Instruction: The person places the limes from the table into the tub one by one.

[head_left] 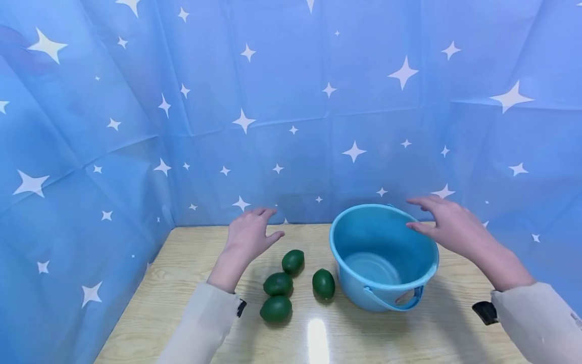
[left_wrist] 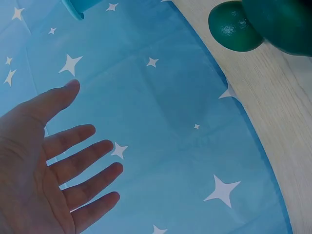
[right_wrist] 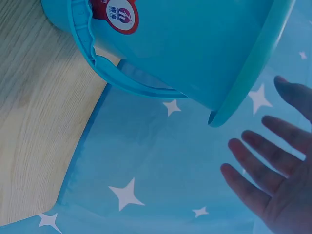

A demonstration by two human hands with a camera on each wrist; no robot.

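Head view sets my left hand [head_left: 247, 235] at half past ten from four green fruits [head_left: 277, 284], fingers relaxed and extended; my right hand [head_left: 454, 227], likewise relaxed, hovers at two o'clock of the blue bucket [head_left: 374, 268], just apart from it. Bare wood shows between my left hand and the bucket; the table's [head_left: 191, 273] far edge meets a star-printed curtain [head_left: 291, 76] at twelve. Glossy ovals, three fruits make a bent row; another [head_left: 324, 284] sits at the smooth bucket's eight o'clock. The handle [head_left: 413, 301] hangs toward six. Only right wrist view shows a red-and-white sticker [right_wrist: 119, 14].
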